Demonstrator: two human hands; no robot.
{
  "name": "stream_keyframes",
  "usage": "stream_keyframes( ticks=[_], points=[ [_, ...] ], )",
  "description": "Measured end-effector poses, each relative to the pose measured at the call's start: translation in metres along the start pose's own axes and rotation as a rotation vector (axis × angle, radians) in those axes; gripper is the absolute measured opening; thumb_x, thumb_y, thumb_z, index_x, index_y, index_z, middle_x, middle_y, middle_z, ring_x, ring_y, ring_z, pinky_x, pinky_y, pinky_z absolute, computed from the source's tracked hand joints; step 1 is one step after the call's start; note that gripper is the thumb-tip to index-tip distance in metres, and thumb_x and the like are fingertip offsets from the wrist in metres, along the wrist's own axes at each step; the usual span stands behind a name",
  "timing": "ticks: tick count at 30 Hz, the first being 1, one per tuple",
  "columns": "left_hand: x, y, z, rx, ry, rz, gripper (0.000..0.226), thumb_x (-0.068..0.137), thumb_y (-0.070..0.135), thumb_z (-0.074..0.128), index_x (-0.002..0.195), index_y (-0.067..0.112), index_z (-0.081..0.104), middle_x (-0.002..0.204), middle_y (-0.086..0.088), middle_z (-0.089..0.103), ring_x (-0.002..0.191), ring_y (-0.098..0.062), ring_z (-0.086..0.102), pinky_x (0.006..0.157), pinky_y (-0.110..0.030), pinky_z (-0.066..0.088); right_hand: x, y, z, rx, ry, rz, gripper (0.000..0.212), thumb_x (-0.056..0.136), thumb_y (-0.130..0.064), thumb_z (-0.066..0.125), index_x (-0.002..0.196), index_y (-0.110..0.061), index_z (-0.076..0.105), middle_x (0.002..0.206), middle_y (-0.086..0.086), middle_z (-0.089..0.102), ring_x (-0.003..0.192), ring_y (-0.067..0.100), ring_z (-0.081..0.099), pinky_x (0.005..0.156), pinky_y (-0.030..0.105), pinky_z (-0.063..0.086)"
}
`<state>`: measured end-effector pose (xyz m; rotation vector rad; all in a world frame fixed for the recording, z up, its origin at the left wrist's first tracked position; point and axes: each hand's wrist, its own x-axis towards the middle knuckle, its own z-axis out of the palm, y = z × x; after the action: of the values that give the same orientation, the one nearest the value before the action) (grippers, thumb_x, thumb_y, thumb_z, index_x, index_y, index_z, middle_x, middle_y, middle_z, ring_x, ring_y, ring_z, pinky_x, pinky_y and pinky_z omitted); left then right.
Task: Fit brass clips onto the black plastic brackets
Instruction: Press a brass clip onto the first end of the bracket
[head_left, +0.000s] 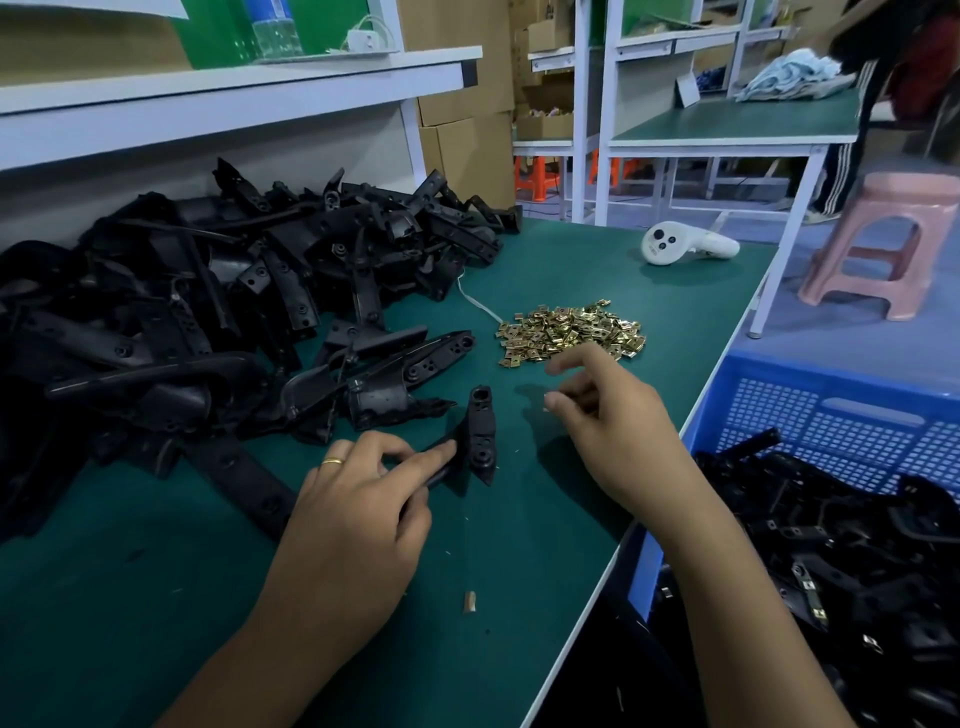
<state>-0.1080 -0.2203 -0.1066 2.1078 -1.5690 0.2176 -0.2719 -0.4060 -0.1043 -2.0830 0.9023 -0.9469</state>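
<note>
A black plastic bracket (480, 439) stands on the green mat in front of me. My left hand (358, 499) grips its lower arm, with the index finger laid along it. A heap of small brass clips (571, 332) lies on the mat beyond. My right hand (608, 415) hovers just in front of that heap, fingers loosely curled, index finger pointing at the clips. I see no clip between its fingers. A big pile of black brackets (218, 301) covers the left side of the bench.
A blue plastic crate (831, 410) with brackets in it stands below the bench's right edge. A white handheld controller (685, 247) lies at the far right of the mat. A thin white cord (478, 304) runs from the pile. A pink stool (888, 244) stands on the floor.
</note>
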Motion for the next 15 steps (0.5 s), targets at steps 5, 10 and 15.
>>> stream_keyframes(
  ticks=[5, 10, 15],
  points=[
    [0.0, -0.001, 0.0, 0.004, -0.004, 0.0, 0.05, 0.096, 0.015, 0.063, 0.139, 0.04, 0.062, 0.109, 0.018, 0.052, 0.093, -0.012, 0.042, 0.083, -0.034, 0.039, -0.004, -0.006, 0.0, 0.44, 0.015, 0.104, 0.015, 0.097, -0.008, 0.069, 0.099, -0.02, 0.078, 0.078, -0.003, 0.074, 0.072, 0.007, 0.068, 0.071, 0.022, 0.056],
    [0.001, -0.001, 0.0, 0.0, -0.004, 0.008, 0.049, 0.095, 0.014, 0.065, 0.139, 0.038, 0.063, 0.11, 0.016, 0.054, 0.093, -0.013, 0.042, 0.083, -0.037, 0.042, -0.005, -0.014, 0.005, 0.667, -0.051, 0.18, 0.009, 0.094, -0.008, 0.072, 0.091, 0.0, 0.072, 0.07, 0.009, 0.07, 0.064, 0.017, 0.068, 0.061, 0.024, 0.058],
    [0.0, 0.0, -0.001, -0.035, -0.005, 0.036, 0.05, 0.094, 0.014, 0.068, 0.137, 0.039, 0.065, 0.106, 0.015, 0.053, 0.094, -0.012, 0.044, 0.082, -0.032, 0.041, -0.006, -0.019, 0.013, 0.694, -0.061, 0.238, 0.014, 0.095, -0.01, 0.072, 0.088, 0.003, 0.071, 0.071, 0.012, 0.073, 0.058, 0.017, 0.068, 0.053, 0.025, 0.055]
  ],
)
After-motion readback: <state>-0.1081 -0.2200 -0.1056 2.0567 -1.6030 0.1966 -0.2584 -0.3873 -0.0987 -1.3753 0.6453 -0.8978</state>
